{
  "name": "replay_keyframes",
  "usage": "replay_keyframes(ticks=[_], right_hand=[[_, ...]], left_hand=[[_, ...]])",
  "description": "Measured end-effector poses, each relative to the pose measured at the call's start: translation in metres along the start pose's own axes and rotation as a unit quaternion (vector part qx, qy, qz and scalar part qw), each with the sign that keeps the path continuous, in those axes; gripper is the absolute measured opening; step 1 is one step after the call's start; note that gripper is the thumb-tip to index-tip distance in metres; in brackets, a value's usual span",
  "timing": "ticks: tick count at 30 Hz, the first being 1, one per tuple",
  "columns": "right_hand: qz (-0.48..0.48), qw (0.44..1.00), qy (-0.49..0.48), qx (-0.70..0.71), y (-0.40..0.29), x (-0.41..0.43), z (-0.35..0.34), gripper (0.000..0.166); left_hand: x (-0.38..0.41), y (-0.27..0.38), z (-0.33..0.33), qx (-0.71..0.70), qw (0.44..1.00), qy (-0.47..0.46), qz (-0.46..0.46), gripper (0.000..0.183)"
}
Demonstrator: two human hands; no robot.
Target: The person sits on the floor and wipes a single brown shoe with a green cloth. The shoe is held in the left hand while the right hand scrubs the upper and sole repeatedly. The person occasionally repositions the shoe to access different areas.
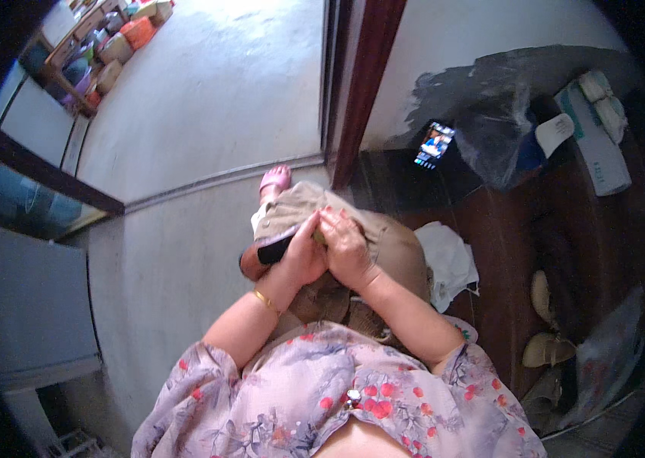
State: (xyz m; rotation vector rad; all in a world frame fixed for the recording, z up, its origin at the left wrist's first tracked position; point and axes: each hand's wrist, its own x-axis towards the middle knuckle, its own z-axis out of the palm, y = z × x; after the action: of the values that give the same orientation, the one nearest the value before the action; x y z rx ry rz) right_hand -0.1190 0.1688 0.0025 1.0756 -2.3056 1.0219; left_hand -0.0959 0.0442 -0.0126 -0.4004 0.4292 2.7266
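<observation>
My left hand (306, 252), with a gold bracelet on the wrist, and my right hand (348, 243) meet above my lap, fingertips close together. Between them a small patch of something yellowish green shows; most of it is hidden by the fingers. Khaki trousers (397, 246) cover my bent legs beneath. Beside my left hand lies a black, flat object (274, 250) on the leg, partly covered by the hand. A pink shoe (275, 178) is on my foot, pointing ahead.
On the dark wooden surface at right are a lit phone (436, 144), a clear plastic bag (497, 137), a white cloth (445, 263) and a long pale package (597, 143). A dark red door frame (359, 74) rises ahead. Bags and containers (116, 48) stand by a far table.
</observation>
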Motion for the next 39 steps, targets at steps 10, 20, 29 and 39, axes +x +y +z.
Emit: replay_keyframes(ticks=[10,20,29,39], right_hand=[[0.169,0.977,0.002,0.127,-0.009,0.015,-0.061,0.025],[0.153,0.927,-0.328,0.096,-0.078,-0.024,-0.006,0.041],[0.118,0.869,-0.358,0.319,-0.157,0.052,-0.021,0.036],[-0.092,0.727,-0.589,0.341,-0.214,-0.001,0.002,0.045]], left_hand=[[-0.049,0.090,0.089,0.091,0.980,-0.074,0.162,0.059],[-0.095,0.129,0.112,0.093,0.952,-0.211,0.200,0.052],[-0.120,0.128,0.178,0.141,0.923,-0.334,0.127,0.052],[-0.070,0.014,0.133,0.079,0.960,-0.270,-0.009,0.057]])
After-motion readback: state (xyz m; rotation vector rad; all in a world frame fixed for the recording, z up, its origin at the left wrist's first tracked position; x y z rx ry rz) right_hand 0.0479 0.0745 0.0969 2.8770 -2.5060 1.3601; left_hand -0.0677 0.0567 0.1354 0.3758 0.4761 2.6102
